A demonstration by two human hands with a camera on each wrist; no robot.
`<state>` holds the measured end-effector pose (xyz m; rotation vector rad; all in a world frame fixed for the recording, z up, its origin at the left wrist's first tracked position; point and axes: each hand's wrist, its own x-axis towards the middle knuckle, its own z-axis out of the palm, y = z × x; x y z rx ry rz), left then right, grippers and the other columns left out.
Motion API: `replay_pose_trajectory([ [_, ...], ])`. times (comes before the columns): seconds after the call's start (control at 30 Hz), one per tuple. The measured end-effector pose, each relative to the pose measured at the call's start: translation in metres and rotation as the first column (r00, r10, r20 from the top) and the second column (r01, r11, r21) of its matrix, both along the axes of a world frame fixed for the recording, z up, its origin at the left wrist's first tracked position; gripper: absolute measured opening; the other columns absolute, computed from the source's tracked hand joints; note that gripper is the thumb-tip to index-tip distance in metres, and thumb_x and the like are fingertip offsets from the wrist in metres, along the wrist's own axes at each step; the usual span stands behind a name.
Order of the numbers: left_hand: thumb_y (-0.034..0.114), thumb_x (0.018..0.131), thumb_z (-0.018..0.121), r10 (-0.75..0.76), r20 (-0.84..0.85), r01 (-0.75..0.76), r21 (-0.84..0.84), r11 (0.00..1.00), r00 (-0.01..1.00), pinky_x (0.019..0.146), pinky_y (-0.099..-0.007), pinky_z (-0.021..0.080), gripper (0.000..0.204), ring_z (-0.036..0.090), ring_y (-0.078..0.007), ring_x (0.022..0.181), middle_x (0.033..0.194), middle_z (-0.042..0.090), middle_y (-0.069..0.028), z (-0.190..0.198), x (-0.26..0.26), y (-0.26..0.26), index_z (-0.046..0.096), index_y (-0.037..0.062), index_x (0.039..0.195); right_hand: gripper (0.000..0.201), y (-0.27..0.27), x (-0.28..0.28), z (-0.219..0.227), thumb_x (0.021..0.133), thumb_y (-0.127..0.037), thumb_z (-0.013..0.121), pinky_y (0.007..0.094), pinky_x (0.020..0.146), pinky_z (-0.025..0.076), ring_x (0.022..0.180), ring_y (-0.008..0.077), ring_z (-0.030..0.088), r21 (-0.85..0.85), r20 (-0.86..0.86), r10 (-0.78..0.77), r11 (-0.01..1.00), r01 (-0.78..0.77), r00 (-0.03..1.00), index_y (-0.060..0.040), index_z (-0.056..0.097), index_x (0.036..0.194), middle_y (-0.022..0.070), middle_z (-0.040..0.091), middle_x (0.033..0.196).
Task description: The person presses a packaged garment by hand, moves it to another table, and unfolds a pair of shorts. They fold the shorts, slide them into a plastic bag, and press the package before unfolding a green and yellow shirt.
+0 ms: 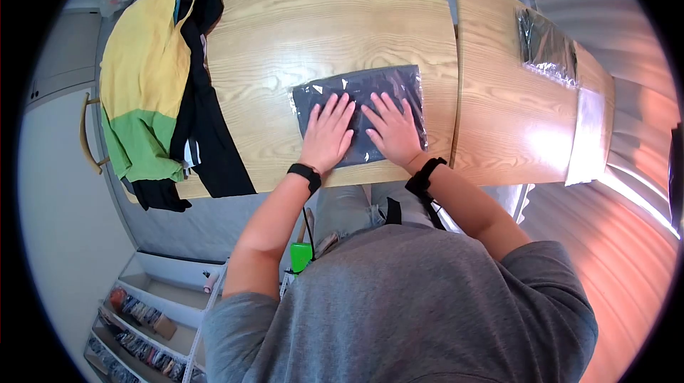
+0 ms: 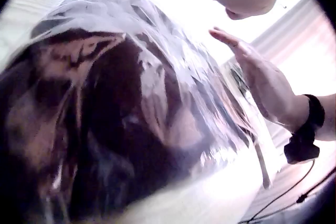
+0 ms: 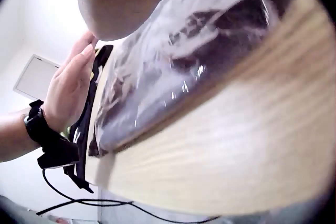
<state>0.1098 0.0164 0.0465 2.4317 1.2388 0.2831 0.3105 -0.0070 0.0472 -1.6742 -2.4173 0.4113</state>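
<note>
A dark folded item in a clear plastic bag (image 1: pixel 363 148) lies flat near the table's front edge. The left hand (image 1: pixel 328 132) rests on its left part, fingers spread and straight. On its right part the right hand (image 1: pixel 394 130) lies flat, fingers also spread. In the left wrist view the shiny, wrinkled bag (image 2: pixel 131 87) fills much of the picture, with the right hand (image 2: pixel 268 87) beyond it. The right wrist view has the bag (image 3: pixel 173 71) on the wood, and the left hand (image 3: pixel 68 92) at its far side.
Yellow, green and black clothes (image 1: pixel 146 62) lie over the table's left end. On a side table (image 1: pixel 499 84) to the right are a bagged dark item (image 1: pixel 547 44) and a clear plastic sheet (image 1: pixel 588 133). A shelf unit (image 1: pixel 153 304) stands at lower left.
</note>
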Motion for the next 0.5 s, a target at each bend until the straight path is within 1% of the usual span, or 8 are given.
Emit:
replay_pose_trajectory([
  [0.03, 0.026, 0.084, 0.054, 0.001, -0.008, -0.001, -0.017, 1.000, 1.000, 0.106, -0.0507, 0.023, 0.060, 0.024, -0.0257, 0.136, 0.147, 0.029, -0.0079, -0.005, 0.001, -0.010, 0.034, 0.0111, 0.139, 0.047, -0.007, -0.004, -0.007, 0.085, -0.036, 0.056, 0.0516, 0.105, 0.022, 0.132, 0.0220, 0.032, 0.004, 0.024, 0.000, 1.000, 0.000, 1.000, -0.0205, 0.049, 0.129, 0.0057, 0.037, 0.142],
  [0.07, 0.026, 0.084, 0.054, 0.002, -0.011, -0.002, -0.020, 1.000, 1.000, 0.106, -0.0507, 0.023, 0.060, 0.024, -0.0257, 0.136, 0.147, 0.029, -0.0079, -0.010, 0.003, -0.014, 0.034, 0.0111, 0.139, 0.047, -0.011, -0.007, -0.012, 0.085, -0.037, 0.055, 0.0519, 0.105, 0.022, 0.132, 0.0225, 0.031, 0.010, 0.046, 0.001, 1.000, -0.002, 0.999, -0.0224, 0.049, 0.130, 0.0061, 0.036, 0.143],
  [0.1, 0.027, 0.084, 0.055, 0.003, -0.075, -0.003, -0.003, 1.000, 0.997, 0.106, -0.0516, 0.023, 0.061, 0.024, -0.0251, 0.136, 0.147, 0.028, -0.0075, -0.015, 0.004, -0.017, 0.034, 0.0131, 0.139, 0.047, -0.010, -0.009, -0.016, 0.085, -0.037, 0.055, 0.0519, 0.105, 0.022, 0.132, 0.0225, 0.031, 0.009, 0.042, 0.003, 1.000, -0.004, 0.999, -0.0224, 0.049, 0.130, 0.0061, 0.036, 0.143],
  [0.13, 0.027, 0.084, 0.055, 0.004, -0.139, -0.002, 0.014, 1.000, 0.990, 0.106, -0.0524, 0.022, 0.061, 0.024, -0.0245, 0.136, 0.148, 0.027, -0.0070, -0.021, 0.004, -0.020, 0.034, 0.0151, 0.140, 0.048, -0.008, -0.010, -0.019, 0.085, -0.039, 0.055, 0.0527, 0.105, 0.022, 0.133, 0.0235, 0.031, 0.017, 0.067, -0.024, 1.000, 0.023, 0.997, -0.0245, 0.048, 0.130, 0.0066, 0.035, 0.143],
  [0.17, 0.030, 0.083, 0.056, 0.030, -0.147, -0.028, 0.013, 1.000, 0.989, 0.105, -0.0547, 0.021, 0.062, 0.024, -0.0234, 0.136, 0.149, 0.025, -0.0070, -0.030, 0.004, -0.019, 0.034, 0.0184, 0.140, 0.049, -0.006, -0.010, -0.023, 0.085, -0.040, 0.055, 0.0535, 0.105, 0.022, 0.133, 0.0245, 0.030, 0.024, 0.093, -0.053, 0.998, 0.051, 0.994, -0.0267, 0.047, 0.131, 0.0072, 0.034, 0.144],
  [0.3, 0.035, 0.081, 0.056, 0.035, -0.199, -0.035, 0.005, 0.999, 0.979, 0.104, -0.0579, 0.020, 0.065, 0.022, -0.0246, 0.137, 0.149, 0.024, -0.0081, -0.033, 0.007, -0.016, 0.034, 0.0181, 0.140, 0.050, 0.000, -0.007, -0.026, 0.084, -0.042, 0.054, 0.0571, 0.103, 0.022, 0.133, 0.0269, 0.028, -0.003, 0.103, -0.027, 1.000, 0.027, 0.994, -0.0290, 0.045, 0.132, 0.0087, 0.034, 0.143],
  [0.43, 0.035, 0.080, 0.056, 0.024, -0.202, -0.030, -0.025, 0.999, 0.979, 0.104, -0.0585, 0.021, 0.066, 0.020, -0.0251, 0.138, 0.150, 0.022, -0.0083, -0.036, 0.006, -0.014, 0.034, 0.0180, 0.140, 0.050, 0.003, -0.008, -0.028, 0.084, -0.043, 0.054, 0.0582, 0.103, 0.022, 0.133, 0.0282, 0.028, -0.044, 0.113, -0.036, 0.998, 0.041, 0.993, -0.0291, 0.046, 0.132, 0.0090, 0.033, 0.144],
  [0.5, 0.035, 0.080, 0.057, 0.020, -0.227, -0.032, -0.053, 0.998, 0.974, 0.104, -0.0587, 0.021, 0.067, 0.020, -0.0250, 0.138, 0.150, 0.021, -0.0085, -0.037, 0.007, -0.013, 0.034, 0.0177, 0.140, 0.051, 0.003, -0.007, -0.029, 0.084, -0.044, 0.054, 0.0588, 0.103, 0.021, 0.134, 0.0296, 0.027, -0.064, 0.108, -0.019, 0.998, 0.026, 0.994, -0.0287, 0.047, 0.131, 0.0102, 0.031, 0.145],
])
